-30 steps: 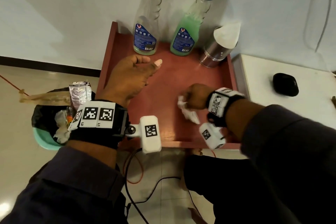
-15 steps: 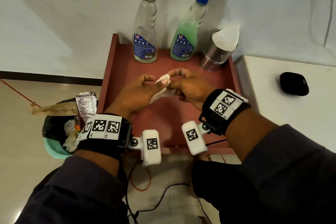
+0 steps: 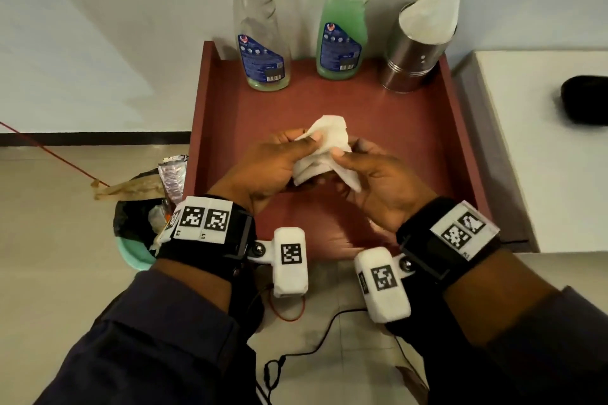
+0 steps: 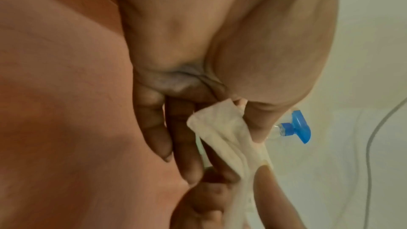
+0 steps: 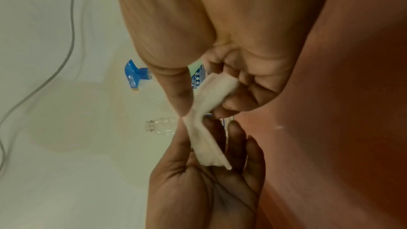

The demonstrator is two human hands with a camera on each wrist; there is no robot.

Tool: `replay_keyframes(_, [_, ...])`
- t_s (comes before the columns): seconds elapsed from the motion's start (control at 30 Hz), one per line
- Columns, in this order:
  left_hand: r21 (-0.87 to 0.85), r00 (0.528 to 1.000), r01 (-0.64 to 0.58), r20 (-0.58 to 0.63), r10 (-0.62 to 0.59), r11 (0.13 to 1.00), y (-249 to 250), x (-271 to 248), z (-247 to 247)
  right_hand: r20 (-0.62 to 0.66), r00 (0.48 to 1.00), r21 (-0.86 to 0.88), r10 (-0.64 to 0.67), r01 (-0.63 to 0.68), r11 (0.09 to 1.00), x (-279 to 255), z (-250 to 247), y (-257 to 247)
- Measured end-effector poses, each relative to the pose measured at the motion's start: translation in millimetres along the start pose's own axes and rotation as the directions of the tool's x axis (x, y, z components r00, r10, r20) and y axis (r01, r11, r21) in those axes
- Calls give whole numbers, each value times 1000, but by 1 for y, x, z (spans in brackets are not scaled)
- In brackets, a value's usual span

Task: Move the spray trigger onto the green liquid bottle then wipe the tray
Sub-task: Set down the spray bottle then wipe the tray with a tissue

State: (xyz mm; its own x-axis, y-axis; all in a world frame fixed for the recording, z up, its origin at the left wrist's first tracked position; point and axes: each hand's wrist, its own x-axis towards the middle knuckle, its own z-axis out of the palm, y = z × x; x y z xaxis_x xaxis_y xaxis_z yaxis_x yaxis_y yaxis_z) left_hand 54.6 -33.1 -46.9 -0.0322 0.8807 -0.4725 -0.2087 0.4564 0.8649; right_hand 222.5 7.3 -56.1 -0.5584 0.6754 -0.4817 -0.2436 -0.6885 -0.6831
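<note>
Tissue (image 3: 324, 151): pinched between left hand (image 3: 263, 171) and right hand (image 3: 378, 181), both grips holding it; tray (image 3: 411, 128) floor directly beneath grip, untouched.

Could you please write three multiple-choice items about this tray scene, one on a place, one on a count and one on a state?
1. Where does the steel canister stand?
A. The tray's far right corner
B. The floor
C. The white table

2. How many bottles stand on the tray?
A. One
B. Two
C. Four

3. How is the tissue held?
A. Lying loose on the tray
B. By the left hand alone
C. Between the left hand and the right hand

Answers: 1 A, it sits right of the green liquid bottle; 2 B, that and the clear bottle; 3 C, both thumbs pinch it.
</note>
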Motion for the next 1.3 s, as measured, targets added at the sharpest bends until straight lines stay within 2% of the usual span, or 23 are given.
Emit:
replay_keyframes(0.17, [-15, 987, -26, -162, 23, 1000, 0, 7, -3, -54, 998, -285, -29, 12, 959, 13, -6, -7])
replay_keyframes(0.27, [-80, 975, -48, -218, 30, 996, -1, 9, -7, -63, 998, -361, -24, 0, 933, 18, -8, -10])
replay_keyframes(0.37, [-104, 976, -91, -208, 68, 990, -5, 10, -9, 22, 999, -292, 49, -41, 956, 20, -11, -13])
replay_keyframes(0.43, [-65, 981, -121, -163, 109, 990, -7, 11, -8, 54, 993, -131, 104, -96, 987, 22, -12, -15])
replay_keyframes(0.47, [-35, 983, -127, -141, 121, 991, -9, 10, -8, 45, 992, -53, 114, -111, 992, 22, -13, -16])
replay_keyframes(0.53, [32, 984, -139, -104, 142, 990, -10, 10, -6, -24, 996, -11, 85, -85, 996, 25, -15, -17])
replay_keyframes(0.63, [107, 981, -145, -115, 157, 984, -10, 11, -4, -126, 992, -63, -30, 22, 998, 27, -18, -19])
replay_keyframes(0.73, [155, 977, -149, -132, 170, 977, -11, 12, -3, -146, 983, -74, -109, 99, 992, 28, -19, -18])
replay_keyframes(0.87, [128, 983, -155, -78, 166, 980, -11, 10, -4, -15, 999, -70, -52, 50, 996, 27, -16, -11])
replay_keyframes(1.0, [72, 984, -154, -82, 160, 985, -9, 7, -4, -86, 991, -155, -99, 85, 984, 27, -13, -12])
replay_keyframes(1.1, [136, 972, -164, -148, 184, 977, -10, 10, -6, -82, 988, -148, -132, 119, 982, 29, -17, -13])
replay_keyframes(1.2, [160, 958, -202, -173, 229, 966, -10, 9, -6, -44, 983, -244, -179, 163, 956, 29, -14, -10])
replay_keyframes(1.3, [242, 936, -237, -204, 288, 941, -7, 9, -8, -114, 965, -362, -237, 182, 914, 31, -14, -9])
